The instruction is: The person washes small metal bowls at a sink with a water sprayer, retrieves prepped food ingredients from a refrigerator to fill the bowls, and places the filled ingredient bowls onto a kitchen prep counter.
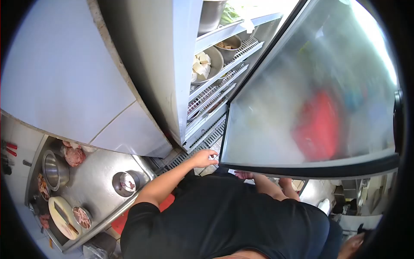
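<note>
My left hand is beside the lower corner of a swung-out glass fridge door. Its thumb and forefinger are apart, and I see nothing between them. My right hand is at the door's bottom edge, partly hidden by the dark frame, so its grip does not show. Behind the door stands the open fridge. On its shelves are a metal bowl with white chunks, a metal pot of brown pieces and some green leaves.
At left, a steel counter holds a metal basin, raw meat, a round board with a knife, a bowl of meat strips and a metal pot. Part of another person shows at lower right.
</note>
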{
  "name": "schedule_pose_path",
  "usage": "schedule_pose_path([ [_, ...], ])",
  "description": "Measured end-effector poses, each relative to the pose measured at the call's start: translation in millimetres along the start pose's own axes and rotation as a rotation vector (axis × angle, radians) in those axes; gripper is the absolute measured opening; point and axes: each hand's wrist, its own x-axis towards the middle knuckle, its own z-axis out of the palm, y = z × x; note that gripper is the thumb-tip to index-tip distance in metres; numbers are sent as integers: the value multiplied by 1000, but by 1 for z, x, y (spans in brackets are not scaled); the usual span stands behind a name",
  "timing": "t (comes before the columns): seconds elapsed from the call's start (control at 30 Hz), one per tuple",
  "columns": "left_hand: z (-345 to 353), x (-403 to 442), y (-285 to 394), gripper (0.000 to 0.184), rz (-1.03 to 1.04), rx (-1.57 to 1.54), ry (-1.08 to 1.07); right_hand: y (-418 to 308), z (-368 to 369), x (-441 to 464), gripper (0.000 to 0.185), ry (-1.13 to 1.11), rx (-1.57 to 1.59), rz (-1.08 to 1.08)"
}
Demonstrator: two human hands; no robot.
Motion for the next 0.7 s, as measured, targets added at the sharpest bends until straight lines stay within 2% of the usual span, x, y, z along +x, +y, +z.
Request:
schedule_pose_path([
  [0.13,2,-10,38,72,35,242,-8,8,32,5,51,380,-449,-50],
  [0.27,-17,-19,36,76,33,339,122,0,66,-1,48,548,-631,-67],
  [0.3,-35,-24,42,75,-10,391,64,-2,78,-6,47,557,-628,-84],
  [0.37,-55,-36,58,72,-305,472,6,-3,96,-16,47,572,-620,-116],
  [0.47,-58,-47,76,69,-532,579,-277,-9,77,1,47,565,-667,-164],
  [0.5,-67,-52,97,69,-485,592,-400,-6,73,7,48,569,-672,-179],
  [0.57,-53,-47,74,55,-64,386,-350,0,65,10,43,543,-690,-245],
  [0.63,-47,-24,67,41,-25,-193,-320,11,56,3,40,525,-657,-270],
  [0.67,-48,-10,71,34,-77,-421,-314,18,55,-6,38,541,-668,-286],
  [0.7,-49,3,64,36,-77,-603,-299,25,52,-13,37,556,-680,-300],
])
